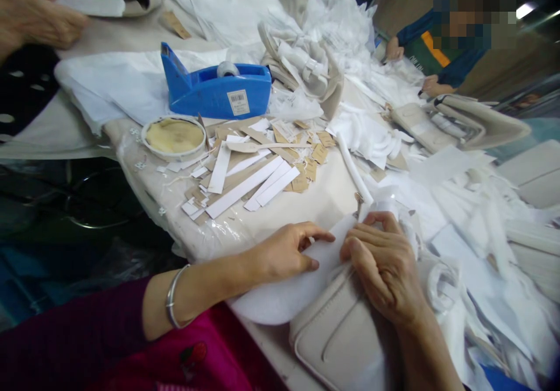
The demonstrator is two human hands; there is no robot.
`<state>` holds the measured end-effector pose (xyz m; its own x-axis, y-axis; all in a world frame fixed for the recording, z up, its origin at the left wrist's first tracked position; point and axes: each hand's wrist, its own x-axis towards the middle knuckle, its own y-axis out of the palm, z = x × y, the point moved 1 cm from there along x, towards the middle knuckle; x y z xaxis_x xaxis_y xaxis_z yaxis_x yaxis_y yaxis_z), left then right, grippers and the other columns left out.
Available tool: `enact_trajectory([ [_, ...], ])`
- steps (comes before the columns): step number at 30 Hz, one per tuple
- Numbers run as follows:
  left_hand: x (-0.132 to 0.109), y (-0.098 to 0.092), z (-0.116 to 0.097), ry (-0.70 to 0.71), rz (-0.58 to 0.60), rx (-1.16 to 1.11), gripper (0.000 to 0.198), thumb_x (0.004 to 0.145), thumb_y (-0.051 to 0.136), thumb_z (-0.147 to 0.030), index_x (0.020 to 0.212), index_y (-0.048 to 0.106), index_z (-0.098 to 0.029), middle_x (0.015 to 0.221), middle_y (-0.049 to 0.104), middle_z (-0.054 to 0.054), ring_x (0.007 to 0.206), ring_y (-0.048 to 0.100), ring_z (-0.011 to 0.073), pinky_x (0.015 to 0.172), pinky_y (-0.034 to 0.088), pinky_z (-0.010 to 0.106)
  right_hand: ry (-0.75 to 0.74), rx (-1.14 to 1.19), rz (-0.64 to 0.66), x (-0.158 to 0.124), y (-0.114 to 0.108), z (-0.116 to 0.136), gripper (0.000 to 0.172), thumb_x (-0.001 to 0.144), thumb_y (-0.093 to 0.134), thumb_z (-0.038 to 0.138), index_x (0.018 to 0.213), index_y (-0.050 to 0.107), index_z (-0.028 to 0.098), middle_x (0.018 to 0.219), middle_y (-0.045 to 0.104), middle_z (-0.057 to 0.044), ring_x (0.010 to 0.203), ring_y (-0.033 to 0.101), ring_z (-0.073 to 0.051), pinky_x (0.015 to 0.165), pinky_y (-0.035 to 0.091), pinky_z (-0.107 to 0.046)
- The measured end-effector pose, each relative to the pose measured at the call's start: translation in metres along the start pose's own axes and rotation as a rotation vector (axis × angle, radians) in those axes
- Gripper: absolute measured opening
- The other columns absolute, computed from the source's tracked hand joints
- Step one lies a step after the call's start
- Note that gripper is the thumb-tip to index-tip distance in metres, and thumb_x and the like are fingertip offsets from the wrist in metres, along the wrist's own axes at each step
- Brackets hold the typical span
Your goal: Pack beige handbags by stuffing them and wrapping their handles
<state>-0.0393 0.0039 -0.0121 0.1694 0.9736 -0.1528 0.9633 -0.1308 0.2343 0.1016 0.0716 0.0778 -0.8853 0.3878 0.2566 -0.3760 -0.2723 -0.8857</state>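
Observation:
A beige handbag (332,332) lies at the table's front edge, below my right hand. My right hand (380,262) is closed at the bag's upper edge, its fingers curled; what they pinch is hidden under them. Beside the bag, a sheet of white foam-like padding (280,303) extends to the left. Resting over this sheet is my left hand (293,251), thumb and forefinger apart, with nothing between them. Just above my right hand, a small metal clasp (359,199) shows near a white wrapped strap (352,166).
A blue tape dispenser (214,90) stands behind a round tub of yellowish paste (175,137). White paper strips (245,187) and brown tags (308,166) lie in front. More bags (455,122) and wrapping cover the right. Another person's hands (44,11) are upper left; a co-worker (437,52) is upper right.

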Motion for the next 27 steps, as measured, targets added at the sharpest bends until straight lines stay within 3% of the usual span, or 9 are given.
enact_trajectory([
  [5, -0.005, 0.000, -0.006, 0.127, 0.015, 0.443, 0.039, 0.072, 0.051, 0.001, 0.108, 0.060, -0.013, 0.111, 0.064, 0.008, 0.106, 0.057, 0.0209, 0.099, 0.043, 0.035, 0.048, -0.135, 0.167, 0.008, 0.024, -0.005, 0.043, 0.097, 0.031, 0.021, 0.055, 0.043, 0.018, 0.053, 0.049, 0.002, 0.051, 0.038, -0.010, 0.084, 0.031, -0.038],
  [8, -0.032, -0.019, -0.024, 0.252, 0.109, 0.773, 0.048, 0.074, 0.040, 0.006, 0.112, 0.060, -0.015, 0.123, 0.060, 0.011, 0.119, 0.051, 0.0233, 0.105, 0.038, 0.041, 0.072, -0.195, 0.206, 0.011, 0.034, -0.007, 0.045, 0.097, 0.030, 0.021, 0.054, 0.044, 0.018, 0.053, 0.052, 0.002, 0.051, 0.038, -0.010, 0.087, 0.030, -0.038],
  [11, -0.068, -0.043, -0.041, 0.326, 0.262, 0.917, 0.066, 0.070, 0.040, 0.010, 0.126, 0.054, -0.020, 0.142, 0.046, 0.008, 0.135, 0.035, 0.0224, 0.113, 0.030, 0.042, 0.068, -0.223, 0.208, 0.011, 0.037, -0.008, 0.046, 0.097, 0.030, 0.022, 0.053, 0.042, 0.018, 0.053, 0.053, 0.001, 0.051, 0.038, -0.011, 0.087, 0.031, -0.038],
  [14, -0.094, -0.058, -0.045, 0.349, 0.438, 0.899, 0.084, 0.063, 0.042, 0.013, 0.139, 0.040, -0.022, 0.149, 0.036, 0.007, 0.139, 0.030, 0.0196, 0.116, 0.025, 0.038, 0.051, -0.218, 0.194, 0.011, 0.037, -0.007, 0.046, 0.097, 0.031, 0.022, 0.052, 0.040, 0.018, 0.052, 0.051, 0.002, 0.051, 0.038, -0.010, 0.087, 0.032, -0.037],
  [17, -0.099, -0.061, -0.039, 0.388, 0.460, 0.856, 0.088, 0.060, 0.042, 0.014, 0.140, 0.039, -0.022, 0.149, 0.036, 0.007, 0.139, 0.031, 0.0196, 0.117, 0.023, 0.039, 0.040, -0.192, 0.183, 0.012, 0.037, -0.008, 0.045, 0.096, 0.032, 0.022, 0.052, 0.039, 0.018, 0.051, 0.047, 0.003, 0.050, 0.037, -0.010, 0.088, 0.032, -0.036],
  [21, -0.089, -0.065, -0.029, 0.455, 0.492, 0.831, 0.080, 0.067, 0.044, 0.011, 0.140, 0.040, -0.023, 0.147, 0.041, 0.008, 0.137, 0.035, 0.0193, 0.116, 0.025, 0.038, 0.022, -0.145, 0.189, 0.015, 0.034, -0.008, 0.043, 0.096, 0.036, 0.023, 0.054, 0.040, 0.018, 0.051, 0.044, 0.004, 0.052, 0.041, -0.010, 0.090, 0.033, -0.037],
  [24, -0.082, -0.066, -0.026, 0.522, 0.489, 0.785, 0.070, 0.074, 0.044, 0.007, 0.137, 0.044, -0.023, 0.142, 0.047, 0.010, 0.134, 0.039, 0.0206, 0.114, 0.029, 0.037, 0.005, -0.006, 0.183, 0.016, 0.028, -0.006, 0.034, 0.094, 0.043, 0.023, 0.061, 0.050, 0.018, 0.063, 0.054, 0.002, 0.062, 0.049, -0.011, 0.091, 0.033, -0.038],
  [27, -0.077, -0.060, -0.021, 0.564, 0.425, 0.739, 0.052, 0.083, 0.040, 0.003, 0.131, 0.048, -0.016, 0.133, 0.055, 0.014, 0.129, 0.045, 0.0198, 0.110, 0.035, 0.034, 0.001, 0.167, 0.145, 0.015, 0.019, -0.004, 0.028, 0.092, 0.048, 0.023, 0.066, 0.054, 0.018, 0.073, 0.058, -0.001, 0.069, 0.052, -0.014, 0.082, 0.036, -0.036],
])
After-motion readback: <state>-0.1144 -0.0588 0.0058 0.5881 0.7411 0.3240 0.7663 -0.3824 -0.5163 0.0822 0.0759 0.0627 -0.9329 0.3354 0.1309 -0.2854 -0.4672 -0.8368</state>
